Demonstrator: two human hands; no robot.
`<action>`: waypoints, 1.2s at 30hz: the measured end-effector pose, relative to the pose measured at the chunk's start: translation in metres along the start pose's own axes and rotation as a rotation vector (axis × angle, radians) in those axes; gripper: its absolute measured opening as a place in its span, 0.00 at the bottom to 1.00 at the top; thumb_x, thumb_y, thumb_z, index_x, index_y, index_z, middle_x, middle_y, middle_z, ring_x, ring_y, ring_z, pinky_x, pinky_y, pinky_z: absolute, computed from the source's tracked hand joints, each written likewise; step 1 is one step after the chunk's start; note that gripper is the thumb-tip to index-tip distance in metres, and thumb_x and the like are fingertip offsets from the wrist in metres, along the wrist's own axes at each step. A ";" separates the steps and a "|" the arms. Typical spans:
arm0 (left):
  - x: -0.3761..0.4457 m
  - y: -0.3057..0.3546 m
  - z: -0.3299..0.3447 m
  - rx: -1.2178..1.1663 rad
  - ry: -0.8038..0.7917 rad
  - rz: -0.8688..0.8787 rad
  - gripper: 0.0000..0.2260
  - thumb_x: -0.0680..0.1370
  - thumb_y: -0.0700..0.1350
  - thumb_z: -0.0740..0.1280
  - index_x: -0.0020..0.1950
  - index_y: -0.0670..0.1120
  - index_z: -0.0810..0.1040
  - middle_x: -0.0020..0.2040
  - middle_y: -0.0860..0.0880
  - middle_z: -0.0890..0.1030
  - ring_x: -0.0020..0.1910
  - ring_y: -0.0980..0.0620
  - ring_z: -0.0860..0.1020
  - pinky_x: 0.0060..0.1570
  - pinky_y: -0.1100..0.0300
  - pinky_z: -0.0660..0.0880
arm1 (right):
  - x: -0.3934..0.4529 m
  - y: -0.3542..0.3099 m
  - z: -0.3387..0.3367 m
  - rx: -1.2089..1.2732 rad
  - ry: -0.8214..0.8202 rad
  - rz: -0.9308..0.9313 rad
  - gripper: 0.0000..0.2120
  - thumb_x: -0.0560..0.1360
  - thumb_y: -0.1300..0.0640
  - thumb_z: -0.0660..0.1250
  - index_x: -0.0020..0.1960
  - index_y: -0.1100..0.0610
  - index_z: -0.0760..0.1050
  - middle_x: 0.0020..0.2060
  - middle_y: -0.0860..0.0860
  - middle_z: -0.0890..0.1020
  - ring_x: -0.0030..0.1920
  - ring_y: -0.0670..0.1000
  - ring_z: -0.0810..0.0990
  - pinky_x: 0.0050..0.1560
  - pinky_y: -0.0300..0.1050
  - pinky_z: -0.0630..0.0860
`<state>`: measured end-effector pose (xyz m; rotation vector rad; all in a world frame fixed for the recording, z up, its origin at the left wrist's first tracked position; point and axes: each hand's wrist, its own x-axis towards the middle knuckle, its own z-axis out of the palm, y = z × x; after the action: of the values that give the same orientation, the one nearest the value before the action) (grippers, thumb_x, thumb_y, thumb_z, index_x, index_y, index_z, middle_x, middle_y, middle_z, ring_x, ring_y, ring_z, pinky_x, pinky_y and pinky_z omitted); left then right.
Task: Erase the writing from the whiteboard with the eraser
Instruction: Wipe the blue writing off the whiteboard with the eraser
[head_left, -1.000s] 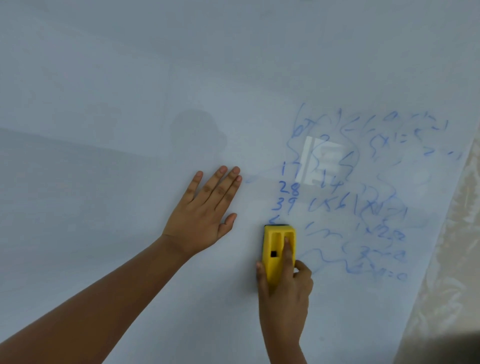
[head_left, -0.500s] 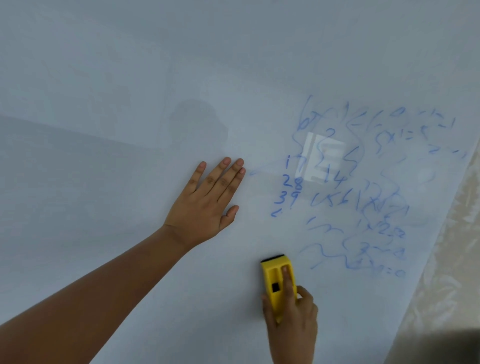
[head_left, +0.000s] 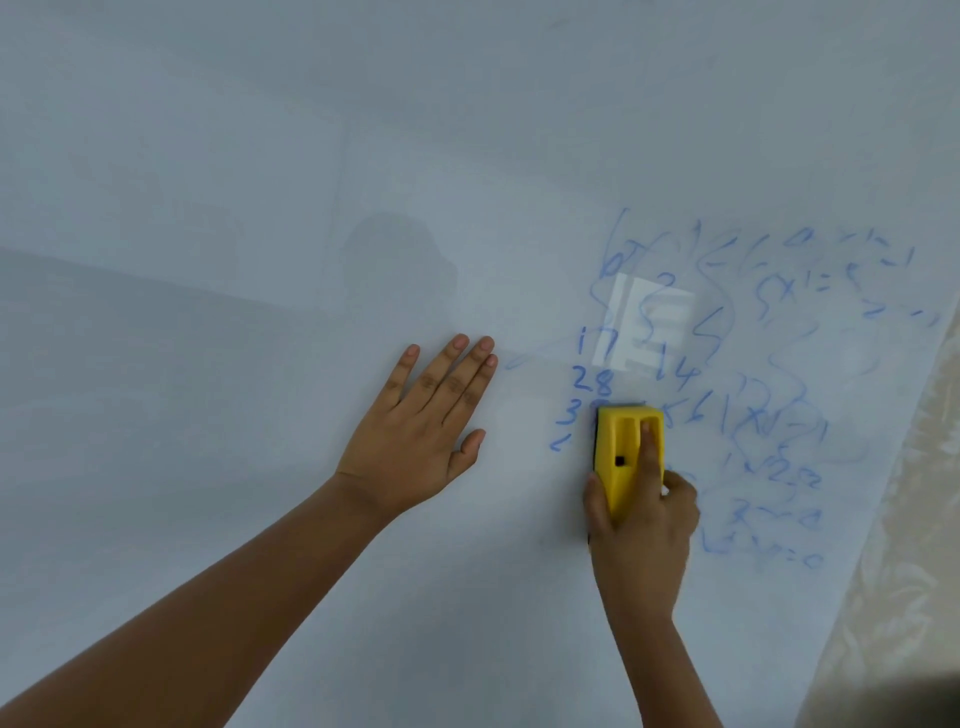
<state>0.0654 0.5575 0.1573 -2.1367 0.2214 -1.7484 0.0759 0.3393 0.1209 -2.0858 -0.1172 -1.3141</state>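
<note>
A large whiteboard (head_left: 260, 467) fills the view. Blue writing (head_left: 753, 395), partly smeared, covers its right part, with the numbers 17 and 28 at its left edge. My right hand (head_left: 644, 530) grips a yellow eraser (head_left: 621, 452) and presses it flat on the board over the "39" at the writing's left edge, index finger stretched along its top. My left hand (head_left: 421, 431) lies flat on the bare board left of the writing, fingers spread and holding nothing.
The whiteboard's right edge (head_left: 914, 415) runs diagonally, with a pale patterned curtain or wall (head_left: 904, 597) beyond it. A bright window reflection (head_left: 644, 327) sits on the upper writing.
My right hand first pulled the eraser down the board, then pushed it back up and slightly right onto the "39". My left hand stayed in place.
</note>
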 end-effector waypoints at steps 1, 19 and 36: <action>0.000 0.000 0.000 0.001 -0.003 0.000 0.27 0.79 0.53 0.52 0.75 0.41 0.59 0.75 0.45 0.60 0.74 0.47 0.58 0.72 0.46 0.53 | 0.005 -0.012 0.002 0.013 0.010 -0.039 0.36 0.70 0.50 0.69 0.73 0.44 0.55 0.55 0.63 0.71 0.50 0.63 0.70 0.45 0.58 0.73; -0.002 0.002 -0.001 -0.030 0.014 -0.006 0.26 0.79 0.51 0.54 0.75 0.42 0.60 0.75 0.45 0.61 0.74 0.47 0.60 0.72 0.46 0.55 | 0.034 -0.029 -0.011 -0.001 -0.027 -0.201 0.37 0.69 0.51 0.70 0.72 0.40 0.55 0.54 0.63 0.71 0.50 0.64 0.71 0.46 0.57 0.72; -0.003 0.002 -0.001 -0.026 0.030 -0.012 0.26 0.78 0.50 0.55 0.75 0.43 0.59 0.74 0.45 0.62 0.74 0.48 0.58 0.71 0.47 0.55 | 0.062 -0.061 -0.003 0.093 0.036 -0.309 0.33 0.68 0.49 0.68 0.70 0.45 0.61 0.51 0.61 0.72 0.45 0.62 0.71 0.44 0.55 0.73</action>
<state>0.0641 0.5569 0.1543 -2.1359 0.2411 -1.7944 0.0795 0.3690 0.2032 -2.0203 -0.4920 -1.4938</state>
